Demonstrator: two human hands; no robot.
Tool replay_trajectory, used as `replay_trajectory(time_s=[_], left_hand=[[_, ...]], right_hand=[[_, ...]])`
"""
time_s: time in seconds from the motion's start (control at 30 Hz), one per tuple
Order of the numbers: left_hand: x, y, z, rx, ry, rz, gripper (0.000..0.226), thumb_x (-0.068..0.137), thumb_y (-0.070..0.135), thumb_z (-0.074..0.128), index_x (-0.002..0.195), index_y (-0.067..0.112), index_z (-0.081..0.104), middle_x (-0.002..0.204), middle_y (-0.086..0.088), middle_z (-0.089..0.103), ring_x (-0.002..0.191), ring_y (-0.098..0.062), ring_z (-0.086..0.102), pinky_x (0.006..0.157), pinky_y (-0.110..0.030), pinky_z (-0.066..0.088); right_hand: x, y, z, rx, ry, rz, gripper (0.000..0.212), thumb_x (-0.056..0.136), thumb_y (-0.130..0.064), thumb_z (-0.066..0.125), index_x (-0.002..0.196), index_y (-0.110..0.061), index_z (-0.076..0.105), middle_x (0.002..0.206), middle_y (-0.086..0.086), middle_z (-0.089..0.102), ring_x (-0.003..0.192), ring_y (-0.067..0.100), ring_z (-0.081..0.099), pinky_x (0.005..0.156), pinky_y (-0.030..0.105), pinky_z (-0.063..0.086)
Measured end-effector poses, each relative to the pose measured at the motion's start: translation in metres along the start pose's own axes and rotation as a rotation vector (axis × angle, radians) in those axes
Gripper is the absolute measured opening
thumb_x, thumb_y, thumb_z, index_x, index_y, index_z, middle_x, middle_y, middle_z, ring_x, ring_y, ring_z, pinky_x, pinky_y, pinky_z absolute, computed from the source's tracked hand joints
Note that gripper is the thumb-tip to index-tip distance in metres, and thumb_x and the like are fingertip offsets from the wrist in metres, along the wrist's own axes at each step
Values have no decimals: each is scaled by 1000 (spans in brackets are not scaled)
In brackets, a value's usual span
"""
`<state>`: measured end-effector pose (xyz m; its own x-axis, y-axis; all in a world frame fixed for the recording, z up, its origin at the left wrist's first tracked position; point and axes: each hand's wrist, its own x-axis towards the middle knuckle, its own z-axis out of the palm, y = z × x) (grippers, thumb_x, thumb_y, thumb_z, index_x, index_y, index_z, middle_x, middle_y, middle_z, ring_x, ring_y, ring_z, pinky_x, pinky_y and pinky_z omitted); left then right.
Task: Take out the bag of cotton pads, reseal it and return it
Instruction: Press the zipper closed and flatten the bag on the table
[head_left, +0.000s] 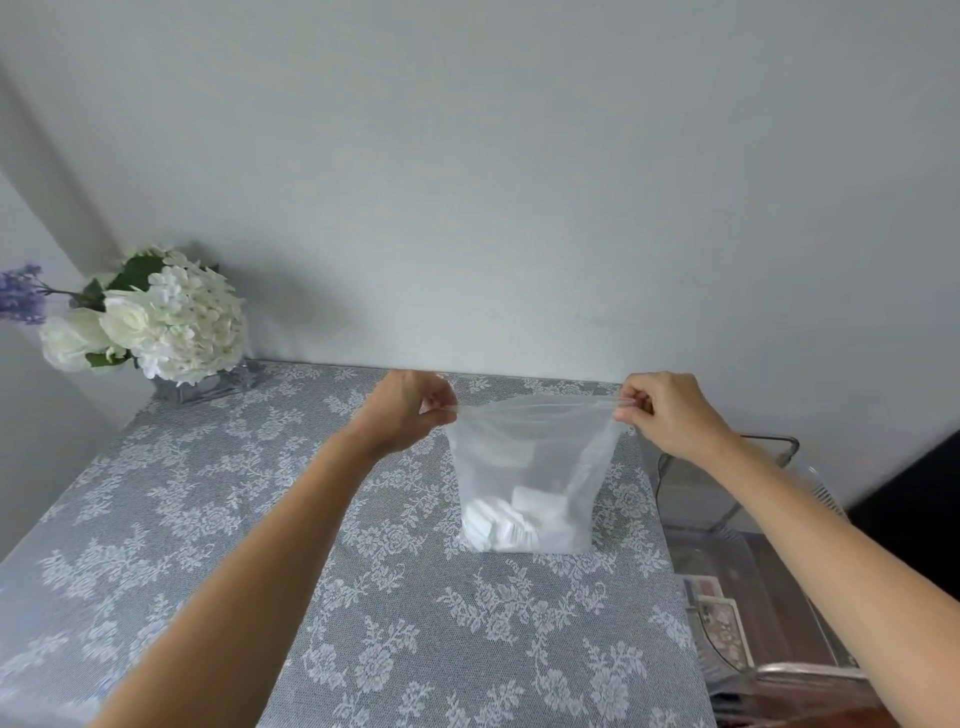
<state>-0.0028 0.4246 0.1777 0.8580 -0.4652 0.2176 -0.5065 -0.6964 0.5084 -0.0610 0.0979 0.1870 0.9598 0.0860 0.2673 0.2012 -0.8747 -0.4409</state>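
A frosted plastic bag of cotton pads (530, 467) stands upright on the lace-covered table (260, 519), with white pads heaped in its bottom. My left hand (410, 410) pinches the bag's top left corner. My right hand (670, 410) pinches the top right corner. The top edge is stretched taut between the two hands, above the table's far middle. Whether the zip strip is closed cannot be told.
A bouquet of white flowers (161, 322) in a clear vase stands at the table's far left corner by the wall. A clear acrylic container (737, 525) with small items inside sits just off the table's right edge.
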Motion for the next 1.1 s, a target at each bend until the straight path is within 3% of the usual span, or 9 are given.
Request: replay_trajectory(time_s=[0.2, 0.47, 0.63, 0.77, 0.87, 1.0, 1.1], left_hand=[[2, 9, -2, 89, -15, -15, 11, 83, 28, 69, 87, 18, 73, 82, 2, 74, 70, -12, 63, 71, -30, 56], [-2, 12, 3, 206, 38, -1, 12, 88, 28, 63, 90, 18, 69, 89, 0, 70, 82, -19, 61, 70, -32, 49], [-1, 11, 2, 227, -43, -2, 17, 88, 31, 63, 100, 20, 66, 100, 2, 70, 91, -15, 61, 80, -37, 53], [0, 10, 2, 214, -45, -14, 16, 88, 32, 64, 97, 19, 68, 98, 1, 72, 80, -10, 58, 72, -26, 46], [0, 10, 1, 195, -42, -20, 15, 87, 31, 65, 94, 19, 69, 95, 1, 72, 77, -9, 56, 71, -26, 45], [-1, 8, -1, 170, -29, -32, 11, 82, 29, 71, 88, 19, 72, 88, 3, 71, 74, -9, 54, 66, -24, 38], [-1, 6, -4, 106, -67, -53, 12, 77, 27, 76, 86, 19, 73, 80, 7, 70, 68, -5, 55, 60, -20, 37]], right_hand=[[2, -9, -3, 78, -18, -25, 14, 79, -15, 77, 80, -2, 71, 74, 13, 72, 72, 26, 66, 70, 39, 52], [3, -8, 8, -28, -74, -65, 12, 91, -9, 60, 81, -1, 61, 79, 5, 58, 72, 21, 55, 69, 28, 39], [-1, -8, 10, -8, -91, -126, 8, 88, -7, 63, 85, -2, 58, 82, 3, 55, 71, 19, 50, 70, 26, 36], [-3, -3, 4, -17, -93, -153, 19, 80, -11, 74, 93, -3, 63, 89, 6, 62, 73, 17, 56, 71, 30, 48], [-5, 0, 3, -25, -41, -179, 13, 81, -11, 73, 84, 1, 68, 81, 10, 67, 71, 22, 62, 71, 36, 52], [-7, 3, 4, 123, 3, -78, 12, 74, -15, 81, 77, -7, 72, 75, 2, 69, 66, 15, 61, 68, 24, 46], [-7, 3, 6, 212, 10, -8, 16, 69, -15, 84, 81, -11, 76, 80, -1, 73, 71, 15, 65, 73, 27, 50]])
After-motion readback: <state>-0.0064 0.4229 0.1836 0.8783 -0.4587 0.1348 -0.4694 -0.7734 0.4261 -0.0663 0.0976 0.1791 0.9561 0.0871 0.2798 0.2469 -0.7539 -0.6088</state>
